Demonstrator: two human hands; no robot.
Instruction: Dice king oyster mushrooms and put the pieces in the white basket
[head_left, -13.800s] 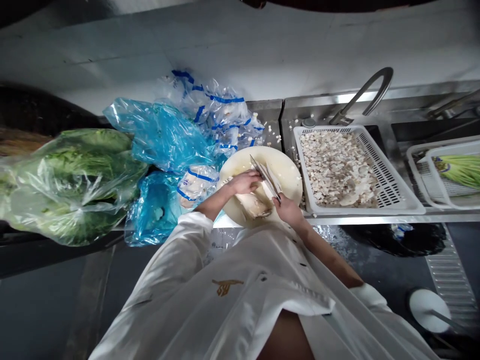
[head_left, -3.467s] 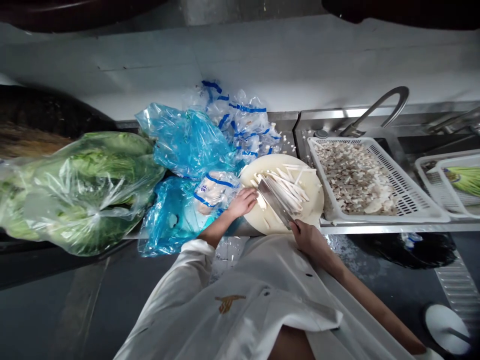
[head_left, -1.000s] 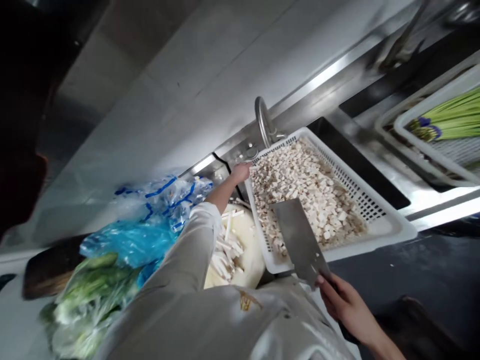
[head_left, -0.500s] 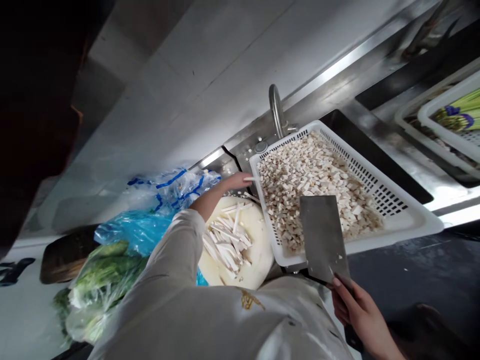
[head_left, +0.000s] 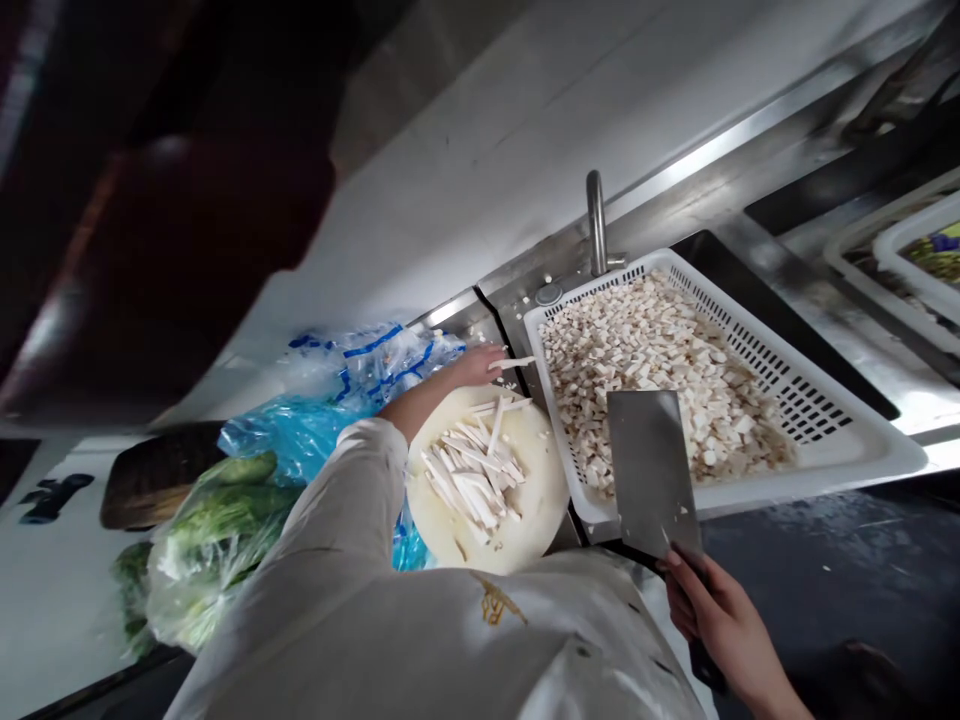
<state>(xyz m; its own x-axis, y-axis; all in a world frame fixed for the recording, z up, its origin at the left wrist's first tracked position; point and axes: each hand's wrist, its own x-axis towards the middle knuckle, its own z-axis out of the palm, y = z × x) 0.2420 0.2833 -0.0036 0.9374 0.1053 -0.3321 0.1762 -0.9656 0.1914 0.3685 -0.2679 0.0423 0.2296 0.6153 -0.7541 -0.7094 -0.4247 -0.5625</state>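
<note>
Pinching one strip (head_left: 516, 363) beside the basket (head_left: 862, 455), cleaver (head_left: 651, 465) in my other hand.
My left hand (head_left: 482, 365) has the strip by one end, its tip just short of the basket; a slack pinch could drop it on the counter (head_left: 511, 300). My right hand (head_left: 720, 605) is wrapped around the cleaver, blade over the basket's near edge; a careless swing could knock out diced pieces (head_left: 660, 350). My sleeve (head_left: 341, 500) could sweep the piled strips (head_left: 472, 480) off the board (head_left: 544, 510).
</note>
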